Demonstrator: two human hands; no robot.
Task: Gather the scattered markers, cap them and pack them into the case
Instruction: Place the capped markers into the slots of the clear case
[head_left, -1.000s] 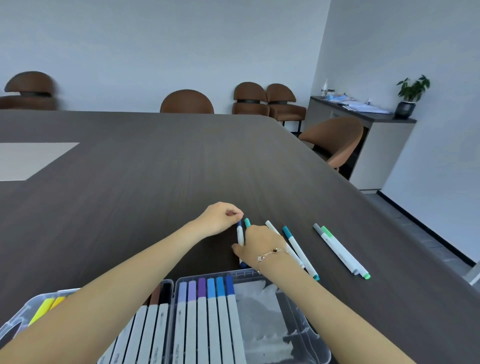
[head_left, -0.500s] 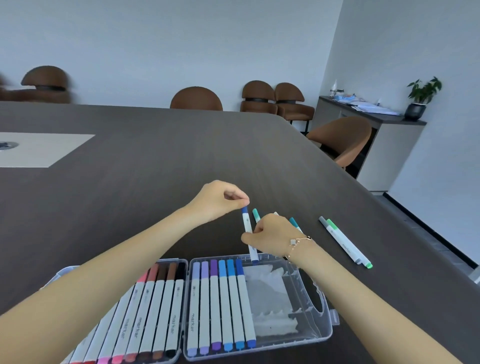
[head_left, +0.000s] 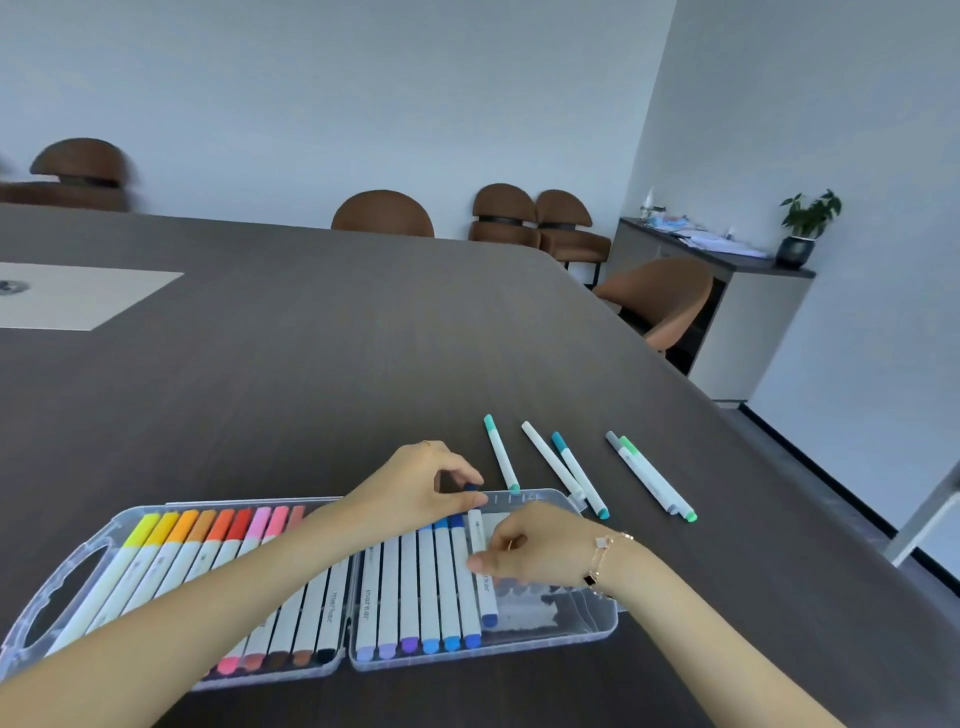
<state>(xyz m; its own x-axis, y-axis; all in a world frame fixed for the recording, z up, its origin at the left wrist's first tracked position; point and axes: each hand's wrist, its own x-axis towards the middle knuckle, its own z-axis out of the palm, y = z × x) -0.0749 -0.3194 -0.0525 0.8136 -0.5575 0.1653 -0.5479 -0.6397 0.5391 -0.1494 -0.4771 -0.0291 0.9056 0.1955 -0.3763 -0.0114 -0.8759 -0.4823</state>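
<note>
Both hands hold the dark blue marker (head_left: 482, 571) over the open plastic case (head_left: 597, 613): the left hand (head_left: 421, 493) pinches its far cap, the right hand (head_left: 540, 551) grips the barrel. It sits slanted beside the blue row, so it may miss its groove. Five markers (head_left: 566, 467) lie just beyond the case.

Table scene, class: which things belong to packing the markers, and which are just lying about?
Belonging:
case
dark blue marker, held by left hand and right hand
five loose markers

Lying about:
chairs
sideboard
potted plant
</note>
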